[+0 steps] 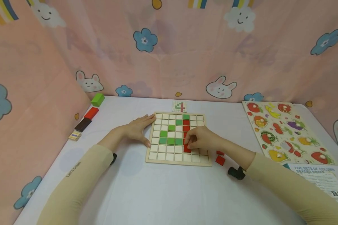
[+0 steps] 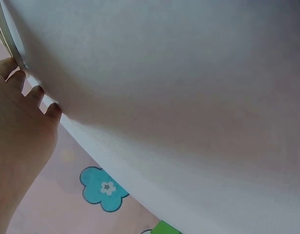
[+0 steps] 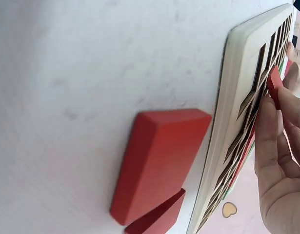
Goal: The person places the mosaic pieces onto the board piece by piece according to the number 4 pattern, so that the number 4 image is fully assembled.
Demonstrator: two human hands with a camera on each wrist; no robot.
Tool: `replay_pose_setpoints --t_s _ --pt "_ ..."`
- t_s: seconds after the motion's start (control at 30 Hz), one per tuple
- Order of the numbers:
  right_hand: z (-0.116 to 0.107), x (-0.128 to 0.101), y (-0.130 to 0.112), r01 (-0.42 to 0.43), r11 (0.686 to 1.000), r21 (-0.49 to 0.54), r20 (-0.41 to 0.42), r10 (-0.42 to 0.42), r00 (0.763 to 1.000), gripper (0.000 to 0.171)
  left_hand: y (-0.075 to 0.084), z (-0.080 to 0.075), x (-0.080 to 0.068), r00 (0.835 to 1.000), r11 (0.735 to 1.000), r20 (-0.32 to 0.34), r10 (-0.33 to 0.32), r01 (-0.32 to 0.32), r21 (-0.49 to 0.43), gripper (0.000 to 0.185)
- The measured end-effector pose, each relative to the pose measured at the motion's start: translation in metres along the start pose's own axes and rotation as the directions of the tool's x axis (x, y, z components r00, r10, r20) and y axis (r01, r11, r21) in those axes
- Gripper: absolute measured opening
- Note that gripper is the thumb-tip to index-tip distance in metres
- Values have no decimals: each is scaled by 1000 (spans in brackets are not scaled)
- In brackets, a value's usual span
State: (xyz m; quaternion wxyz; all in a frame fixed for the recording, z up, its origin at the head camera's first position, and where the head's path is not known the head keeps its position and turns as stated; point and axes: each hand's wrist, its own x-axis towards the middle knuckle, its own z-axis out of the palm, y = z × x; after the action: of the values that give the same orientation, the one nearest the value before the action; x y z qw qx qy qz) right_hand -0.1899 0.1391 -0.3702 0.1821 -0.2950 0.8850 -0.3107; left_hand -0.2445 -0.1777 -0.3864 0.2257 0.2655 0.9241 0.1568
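A wooden grid board (image 1: 174,162) lies flat on the table, with green tiles (image 1: 171,141) in several cells and a column of red tiles (image 1: 186,122). My left hand (image 1: 136,128) rests against the board's left edge, fingers and thumb spread; the left wrist view shows its fingertips (image 2: 53,111) by the edge. Over the lower part of the red column is my right hand (image 1: 204,138). It pinches a red square tile (image 3: 275,84) between thumb and finger, tilted over the grid in the right wrist view. Right of the board lie loose red tiles (image 1: 220,160).
A small pattern card (image 1: 179,106) lies behind the board. Green (image 1: 97,99), red (image 1: 91,112) and dark (image 1: 83,124) blocks line the table's left edge. On the right are a fruit puzzle board (image 1: 287,131) and a printed sheet (image 1: 318,178). Patterned cloth (image 1: 183,62) hangs behind.
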Motion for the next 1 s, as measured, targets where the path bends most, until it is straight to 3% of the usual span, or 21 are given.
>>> replay_pose_setpoints --t_s 0.3,0.5,0.73,0.87,1.0 --pt "2 0 0 10 999 -53 -12 -10 1000 7 -1 0 0 1000 1000 0 7 -7 5 128" --pt "-16 -8 12 -33 998 -52 19 34 999 8 -1 1 1 1000 1000 -4 11 -11 10 127" --pt "-50 -25 40 -73 991 -109 159 90 983 17 0 0 0 1000 1000 0 6 -6 5 128" --pt "-60 -39 55 -103 991 -90 279 124 952 35 1 0 0 1000 1000 1 0 0 7 128" --pt "-61 -47 61 -130 991 -43 349 137 927 36 0 1 1 1000 1000 -2 -1 1 15 128"
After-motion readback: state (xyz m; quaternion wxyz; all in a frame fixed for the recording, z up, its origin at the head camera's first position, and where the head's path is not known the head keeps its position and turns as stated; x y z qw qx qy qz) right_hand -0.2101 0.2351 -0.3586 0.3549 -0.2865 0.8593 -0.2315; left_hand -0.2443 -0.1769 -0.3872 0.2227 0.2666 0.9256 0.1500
